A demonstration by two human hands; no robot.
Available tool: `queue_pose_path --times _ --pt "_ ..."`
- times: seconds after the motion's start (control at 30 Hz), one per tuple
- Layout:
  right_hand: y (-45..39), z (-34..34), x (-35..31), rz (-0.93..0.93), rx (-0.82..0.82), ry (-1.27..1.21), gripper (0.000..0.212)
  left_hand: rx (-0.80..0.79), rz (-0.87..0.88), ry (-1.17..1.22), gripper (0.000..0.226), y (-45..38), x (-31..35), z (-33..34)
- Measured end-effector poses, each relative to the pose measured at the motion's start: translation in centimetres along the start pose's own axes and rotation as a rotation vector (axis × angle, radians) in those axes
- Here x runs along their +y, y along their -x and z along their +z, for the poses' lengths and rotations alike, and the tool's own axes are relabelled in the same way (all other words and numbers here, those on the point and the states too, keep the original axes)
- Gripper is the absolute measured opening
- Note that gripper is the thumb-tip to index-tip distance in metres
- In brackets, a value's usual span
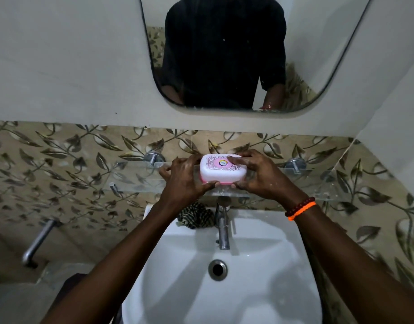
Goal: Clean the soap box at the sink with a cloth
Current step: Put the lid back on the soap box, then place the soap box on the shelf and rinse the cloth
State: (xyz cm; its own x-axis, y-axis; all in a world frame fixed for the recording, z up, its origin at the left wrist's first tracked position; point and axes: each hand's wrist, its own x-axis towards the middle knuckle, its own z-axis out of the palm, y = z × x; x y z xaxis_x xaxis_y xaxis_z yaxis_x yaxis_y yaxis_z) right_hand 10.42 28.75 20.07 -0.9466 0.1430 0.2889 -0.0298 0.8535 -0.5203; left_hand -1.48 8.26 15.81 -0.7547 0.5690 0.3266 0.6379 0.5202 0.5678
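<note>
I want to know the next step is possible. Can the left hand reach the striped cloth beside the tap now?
Probably yes, but not at once. The left hand grips the soap box on the glass shelf. The striped cloth lies uncovered below it on the sink rim.

both hands, left hand and right hand, grip the soap box over the glass shelf.

I see a pale plaster wall holding a rounded mirror. Beneath it, leaf-patterned tiles span left to right, with a glass shelf on metal brackets. Light is dim.
</note>
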Motion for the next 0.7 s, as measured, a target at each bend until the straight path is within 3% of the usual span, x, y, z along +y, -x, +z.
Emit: queue_pose_path --times 0.1,0.17,0.27,0.33,0.43,0.53,0.63,0.7 --pt "1.2 -0.3 -0.8 0.027 0.015 0.009 0.084 0.015 -0.023 0.001 0.092 1.2 1.1 -0.8" --pt "2.8 0.0 -1.6 0.053 0.160 -0.020 0.079 0.180 -0.038 0.021 0.080 3.2 1.6 -1.3" --pt "7.1 2.7 -3.6 0.043 0.524 -0.111 0.036 0.436 0.094 0.174 0.029 8.6 1.5 -0.7" --pt "10.2 6.1 -5.2 0.032 0.586 -0.174 0.007 0.396 0.091 0.266 0.011 12.4 1.1 0.8" --pt "13.2 12.6 -6.4 0.115 0.343 -0.275 0.001 0.209 -0.115 0.254 0.011 16.1 -1.8 4.1" --pt "12.8 17.9 -5.6 0.254 0.118 -0.266 0.017 0.071 -0.300 0.163 0.023 16.0 -6.0 6.7" --pt "9.9 21.6 -4.2 0.276 -0.089 -0.037 0.041 0.068 -0.278 0.101 0.026 13.0 -9.0 7.8" --pt "7.5 23.2 -3.1 0.307 -0.137 0.051 0.059 0.026 -0.233 0.056 0.025 10.4 -10.3 8.0"
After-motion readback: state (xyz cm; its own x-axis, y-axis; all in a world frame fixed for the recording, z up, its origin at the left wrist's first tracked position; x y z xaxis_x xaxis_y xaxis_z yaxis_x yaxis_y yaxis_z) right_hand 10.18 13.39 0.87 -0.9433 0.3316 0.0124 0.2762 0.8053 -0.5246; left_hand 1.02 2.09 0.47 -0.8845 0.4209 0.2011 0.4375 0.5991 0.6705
